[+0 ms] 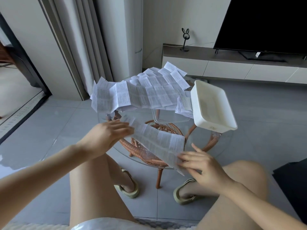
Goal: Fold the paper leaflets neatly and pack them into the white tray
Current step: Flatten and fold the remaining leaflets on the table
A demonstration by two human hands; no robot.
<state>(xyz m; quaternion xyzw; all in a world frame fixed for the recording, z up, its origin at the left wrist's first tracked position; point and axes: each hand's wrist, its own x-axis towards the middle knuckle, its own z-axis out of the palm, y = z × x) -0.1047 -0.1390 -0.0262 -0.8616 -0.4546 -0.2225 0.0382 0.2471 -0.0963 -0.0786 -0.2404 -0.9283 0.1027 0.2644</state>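
Observation:
A long creased printed leaflet [157, 143] stretches diagonally over the near part of the round glass table [196, 145]. My left hand [106, 135] holds its far left end. My right hand [201, 165] pinches its near right end between thumb and fingers. A heap of several unfolded leaflets [141, 90] covers the far side of the table. The white tray [214, 123] stands at the table's right side, and nothing shows inside it. A smaller leaflet bundle [183, 105] lies against the tray's left wall.
The glass top rests on a wicker frame [146, 153] with orange legs. My bare knees and sandalled feet [127, 188] are under the near edge. A TV [265, 24] on a low cabinet [232, 67] is at the back right, curtains [83, 39] at the back left.

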